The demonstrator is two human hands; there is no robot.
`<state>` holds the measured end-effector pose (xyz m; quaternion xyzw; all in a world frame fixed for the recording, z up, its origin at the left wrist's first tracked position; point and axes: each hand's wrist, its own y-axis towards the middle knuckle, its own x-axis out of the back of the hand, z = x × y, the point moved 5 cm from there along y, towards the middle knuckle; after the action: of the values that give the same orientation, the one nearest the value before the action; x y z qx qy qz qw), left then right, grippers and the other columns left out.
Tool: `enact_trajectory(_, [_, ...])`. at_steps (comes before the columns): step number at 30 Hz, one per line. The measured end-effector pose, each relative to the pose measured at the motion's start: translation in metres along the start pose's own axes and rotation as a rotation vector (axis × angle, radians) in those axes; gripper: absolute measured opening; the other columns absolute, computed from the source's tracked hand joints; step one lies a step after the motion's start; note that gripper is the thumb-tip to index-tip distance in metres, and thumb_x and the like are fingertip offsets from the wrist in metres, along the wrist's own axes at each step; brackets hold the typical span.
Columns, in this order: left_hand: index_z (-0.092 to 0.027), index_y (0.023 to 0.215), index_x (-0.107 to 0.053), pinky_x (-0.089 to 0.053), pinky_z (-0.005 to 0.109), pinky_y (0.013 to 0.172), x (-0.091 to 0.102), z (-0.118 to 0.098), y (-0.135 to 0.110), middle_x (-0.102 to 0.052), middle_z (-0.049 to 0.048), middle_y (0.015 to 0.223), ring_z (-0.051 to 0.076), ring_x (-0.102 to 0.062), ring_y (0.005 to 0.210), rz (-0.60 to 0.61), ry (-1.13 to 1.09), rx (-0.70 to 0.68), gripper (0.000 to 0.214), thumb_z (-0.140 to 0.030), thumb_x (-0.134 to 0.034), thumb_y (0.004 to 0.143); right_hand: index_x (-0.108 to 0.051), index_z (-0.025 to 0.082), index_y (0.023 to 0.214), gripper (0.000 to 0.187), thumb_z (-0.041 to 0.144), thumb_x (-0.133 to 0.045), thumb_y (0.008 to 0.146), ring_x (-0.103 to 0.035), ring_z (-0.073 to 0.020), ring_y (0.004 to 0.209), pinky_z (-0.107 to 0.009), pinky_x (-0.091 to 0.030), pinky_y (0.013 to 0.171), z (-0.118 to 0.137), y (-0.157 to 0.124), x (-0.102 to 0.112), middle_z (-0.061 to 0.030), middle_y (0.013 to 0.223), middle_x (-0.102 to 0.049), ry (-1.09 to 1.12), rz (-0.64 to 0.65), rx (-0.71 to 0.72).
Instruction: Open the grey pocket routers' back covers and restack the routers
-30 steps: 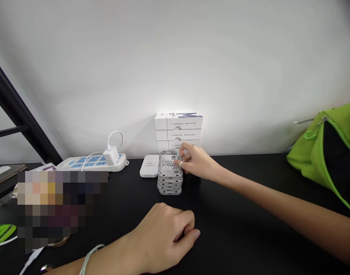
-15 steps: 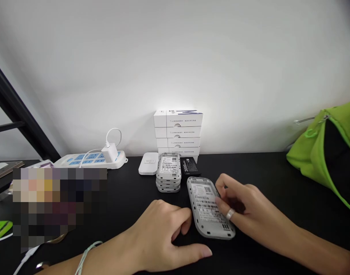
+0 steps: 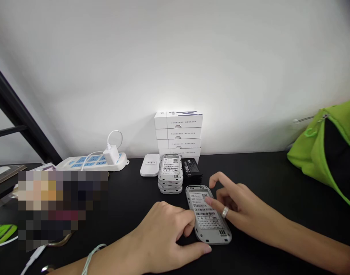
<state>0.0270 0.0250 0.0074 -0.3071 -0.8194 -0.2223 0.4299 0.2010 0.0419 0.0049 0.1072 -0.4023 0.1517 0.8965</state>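
Note:
On the black table in front of me lies a light grey device shell (image 3: 208, 215), its open battery bay showing a printed label with a QR code and barcodes. My left hand (image 3: 163, 233) rests at its left edge, fingers curled and thumb stretched out below, holding nothing. My right hand (image 3: 239, 204), with a ring, reaches over from the right; its thumb is above the label, its index finger bent beyond the far edge. Behind stands a stack of similar shells (image 3: 170, 172), next to black batteries (image 3: 192, 168) marked 3000mAh. Left of the stack are white covers (image 3: 150, 165).
White boxes (image 3: 178, 133) are piled against the wall. A white power strip (image 3: 91, 162) with a charger plug (image 3: 110, 154) sits at the left, near a blurred-out patch. A green bag (image 3: 315, 149) stands at the far right.
The shell has come down slightly and now lies flatter on the table. My right thumb and index finger have moved a little left over it. My left hand has hardly moved.

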Motion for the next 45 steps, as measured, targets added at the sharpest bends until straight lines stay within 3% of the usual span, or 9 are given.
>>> enact_trajectory(5, [-0.018,0.063,-0.039,-0.022,0.023,0.047,0.001,-0.001,0.0,-0.039,-0.0087,0.051,0.007,-0.034,0.044,-0.013,-0.003,-0.011,0.043,-0.038,-0.074,0.077,-0.037,0.025,0.101,0.035,0.052,-0.057,0.088,-0.052,-0.0133,0.052,-0.026,-0.039,0.049,-0.007,0.042,0.025,0.0073,0.062,-0.057,0.186,-0.165,-0.037])
enact_trajectory(10, [-0.018,0.063,-0.038,-0.023,0.022,0.047,0.0,0.0,-0.001,-0.039,-0.0088,0.051,0.007,-0.034,0.045,-0.015,-0.017,-0.025,0.042,-0.037,-0.073,0.078,-0.042,0.022,0.098,0.048,0.04,-0.078,0.073,-0.048,-0.0101,0.047,-0.022,-0.031,0.043,-0.025,0.075,0.022,0.0071,0.054,-0.057,0.56,-0.078,-0.24])
enact_trajectory(18, [-0.019,0.063,-0.038,-0.022,0.023,0.048,-0.001,0.002,0.0,-0.04,-0.0086,0.052,0.007,-0.035,0.046,-0.013,-0.021,-0.022,0.042,-0.037,-0.073,0.078,-0.051,0.022,0.116,0.057,0.032,-0.081,0.069,-0.05,-0.0081,0.057,-0.025,-0.044,0.056,-0.026,0.048,0.024,0.0058,0.072,-0.055,0.828,-0.011,-0.253])
enact_trajectory(23, [-0.019,0.064,-0.039,-0.024,0.023,0.048,-0.002,0.002,0.0,-0.04,-0.0089,0.053,0.007,-0.033,0.045,0.007,-0.007,-0.007,0.04,-0.037,-0.071,0.079,-0.044,0.024,0.131,0.063,0.041,-0.074,0.079,-0.05,-0.0106,0.055,-0.026,-0.041,0.053,-0.017,0.015,0.018,0.0065,0.066,-0.053,0.706,0.005,-0.123])
enact_trajectory(26, [-0.019,0.065,-0.041,-0.024,0.024,0.048,-0.003,0.002,0.001,-0.04,-0.0091,0.053,0.007,-0.034,0.046,0.013,0.006,0.007,0.038,-0.039,-0.07,0.08,-0.043,0.024,0.13,0.059,0.042,-0.071,0.081,-0.056,-0.0143,0.064,-0.03,-0.046,0.063,-0.015,0.007,0.006,0.0058,0.067,-0.055,0.648,0.051,-0.043])
enact_trajectory(34, [-0.019,0.065,-0.041,-0.024,0.024,0.049,-0.004,0.003,0.001,-0.04,-0.009,0.053,0.007,-0.035,0.046,0.022,0.007,0.02,0.037,-0.037,-0.07,0.079,-0.051,0.026,0.121,0.042,0.038,-0.067,0.084,-0.052,-0.0138,0.078,-0.026,-0.045,0.065,-0.011,0.001,0.001,-0.0022,0.1,-0.054,0.418,0.009,0.11])
enact_trajectory(38, [-0.019,0.065,-0.04,-0.023,0.025,0.049,-0.003,0.001,0.001,-0.04,-0.0087,0.054,0.008,-0.033,0.047,0.029,0.027,0.013,0.038,-0.038,-0.07,0.078,-0.053,0.028,0.121,0.039,0.038,-0.064,0.085,-0.055,-0.0181,0.092,-0.032,-0.05,0.078,-0.004,-0.004,0.002,-0.0065,0.124,-0.052,0.258,0.027,0.126])
enact_trajectory(42, [-0.019,0.065,-0.04,-0.023,0.025,0.049,-0.002,0.0,0.0,-0.041,-0.0087,0.054,0.008,-0.033,0.047,0.028,0.038,0.012,0.037,-0.036,-0.069,0.079,-0.044,0.029,0.136,0.064,0.044,-0.071,0.08,-0.055,-0.0239,0.11,-0.041,-0.047,0.098,-0.001,-0.008,-0.001,-0.0072,0.126,-0.053,0.211,0.134,0.139])
enact_trajectory(45, [-0.018,0.064,-0.039,-0.023,0.025,0.048,-0.001,-0.002,0.0,-0.04,-0.0088,0.053,0.007,-0.033,0.046,0.029,0.037,0.014,0.037,-0.034,-0.07,0.078,-0.035,0.03,0.145,0.095,0.049,-0.082,0.065,-0.037,-0.0325,0.135,-0.046,-0.034,0.112,0.0,-0.011,-0.003,-0.0105,0.148,-0.031,0.135,0.175,0.165])
